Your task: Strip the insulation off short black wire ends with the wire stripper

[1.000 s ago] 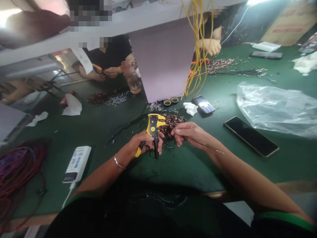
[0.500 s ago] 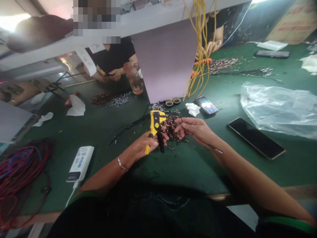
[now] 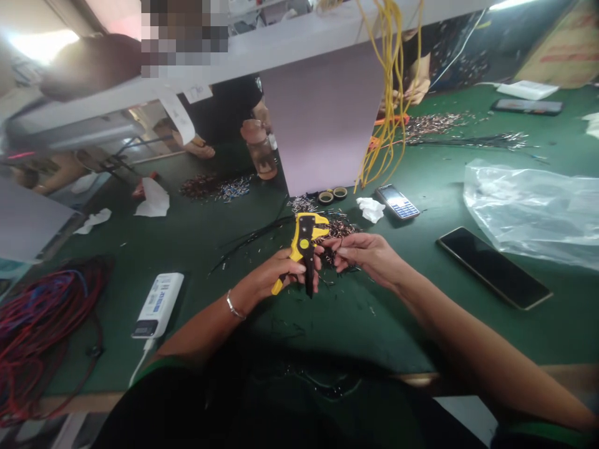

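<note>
Yellow-and-black wire strippers [image 3: 306, 239] sit upright in my left hand [image 3: 277, 272], whose fingers wrap round the handles, with the jaws pointing up and right. Close to the strippers' right side, my right hand [image 3: 374, 259] is closed in a pinch on a thin dark wire [image 3: 340, 242], mostly covered by the fingers. Just behind both hands lies a heap of short dark wire pieces with coppery ends [image 3: 345, 226]. Longer black wires [image 3: 253, 236] stretch to the left of the strippers.
A keypad phone [image 3: 397, 202], crumpled tissue [image 3: 371, 209] and tape rolls [image 3: 333, 196] lie beyond the heap. To the right are a smartphone [image 3: 493, 268] and plastic bag [image 3: 533, 212]. A power bank [image 3: 158, 305] and red cable coils [image 3: 47, 337] lie left. Co-workers' hands show across the table.
My right hand has come closer to the strippers. The wire end that trailed over my right wrist no longer shows. The whole view has shifted slightly.
</note>
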Demonstrator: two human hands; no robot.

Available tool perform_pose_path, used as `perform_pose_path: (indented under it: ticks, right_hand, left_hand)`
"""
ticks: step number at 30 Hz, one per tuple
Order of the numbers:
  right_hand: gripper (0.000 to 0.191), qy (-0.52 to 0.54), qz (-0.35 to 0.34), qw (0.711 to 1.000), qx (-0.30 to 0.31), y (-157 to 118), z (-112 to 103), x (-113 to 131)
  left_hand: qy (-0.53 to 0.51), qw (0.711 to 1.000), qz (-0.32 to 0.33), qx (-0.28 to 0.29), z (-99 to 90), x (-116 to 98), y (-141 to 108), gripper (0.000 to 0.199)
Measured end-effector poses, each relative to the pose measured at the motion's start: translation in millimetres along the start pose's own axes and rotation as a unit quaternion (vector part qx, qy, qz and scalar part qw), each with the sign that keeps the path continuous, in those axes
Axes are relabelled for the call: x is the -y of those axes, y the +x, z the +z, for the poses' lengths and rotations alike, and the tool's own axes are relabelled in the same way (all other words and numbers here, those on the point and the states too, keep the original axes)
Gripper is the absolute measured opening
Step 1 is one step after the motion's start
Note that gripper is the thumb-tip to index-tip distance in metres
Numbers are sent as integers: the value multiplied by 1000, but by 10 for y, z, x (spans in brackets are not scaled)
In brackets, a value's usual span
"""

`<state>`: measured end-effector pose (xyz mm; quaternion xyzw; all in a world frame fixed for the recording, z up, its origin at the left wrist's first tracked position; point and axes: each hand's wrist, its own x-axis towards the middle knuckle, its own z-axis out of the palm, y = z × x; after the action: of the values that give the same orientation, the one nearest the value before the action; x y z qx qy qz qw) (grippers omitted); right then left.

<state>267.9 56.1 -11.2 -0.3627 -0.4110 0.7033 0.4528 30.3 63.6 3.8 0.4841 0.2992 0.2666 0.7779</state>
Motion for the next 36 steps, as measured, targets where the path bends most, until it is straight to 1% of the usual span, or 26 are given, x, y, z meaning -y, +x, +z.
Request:
perform_pose_path:
  ticks: [3,5,7,9,12,15,19,22,25,27,29,32,36]
  right_hand:
    - [14,37,16,999,27,-18,71,-30]
    - [15,69,19,997,28,-29,119,-42]
    - [14,100,17,995,16,-40,160,-50]
    - [13,124,13,992,1,-46,186,-57]
    - [13,139,5,990,-20,-46,182,-66]
    - [13,138,-11,990,-39,-35,145,-63]
    - [14,146,-21,988,-48,-31,130,-30]
    - [13,154,-26,987,-46,-54,179,1]
    - [13,122,-10,992,-25,-94,234,35]
    - [14,85,-9,996,-18,-121,233,73]
    - [15,47,-29,998,-30,-139,198,123]
    - [15,-5,-60,997,-39,-147,128,190]
    - [19,-52,-47,998,3,-141,93,212]
  left_hand:
    - [50,998,-38,-19,5,26,8,34]
    - [66,996,-58,-4,-4,60,12,27]
    - [65,996,-59,21,-24,94,17,23]
    - [46,997,-48,47,-46,120,19,24]
    - [4,996,-36,86,-52,135,12,40]
    - [-34,995,-33,91,-9,121,-1,50]
    - [-63,993,-22,93,53,100,0,46]
    - [-72,992,-33,97,43,110,12,40]
    - [-69,991,-50,106,2,123,19,36]
    - [-64,990,-43,120,-29,108,21,36]
    - [-66,989,-31,128,-66,68,22,42]
    - [-67,988,-33,137,-129,-8,21,56]
    - [-57,986,-39,153,-196,-68,17,56]
